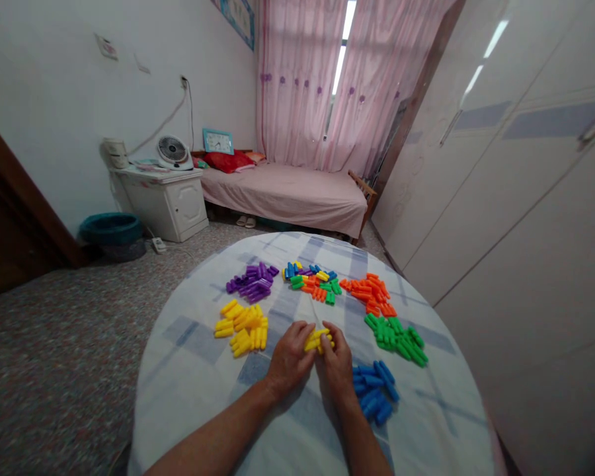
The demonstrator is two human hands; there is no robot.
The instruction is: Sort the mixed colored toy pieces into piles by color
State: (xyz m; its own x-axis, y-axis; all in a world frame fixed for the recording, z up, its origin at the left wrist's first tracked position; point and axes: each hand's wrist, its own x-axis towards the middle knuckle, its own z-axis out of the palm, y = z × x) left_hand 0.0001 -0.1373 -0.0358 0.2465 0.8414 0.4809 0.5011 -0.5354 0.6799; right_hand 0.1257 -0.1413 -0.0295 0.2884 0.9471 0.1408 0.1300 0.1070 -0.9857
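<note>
Both of my hands meet over the middle of the round table. Between them is a small cluster of yellow plastic pieces, finger-shaped and lying side by side. My left hand grips the cluster from the left, while my right hand closes on it from the right. A yellow pile of like pieces lies to the left of my hands. Close by my right wrist is a blue pile. Straight ahead sits a mixed-colour group in blue, green, orange, yellow and purple.
A purple pile lies at the back left, with an orange pile and a green pile on the right. A checked cloth covers the table. Beyond stand a bed, a white cabinet and a wardrobe.
</note>
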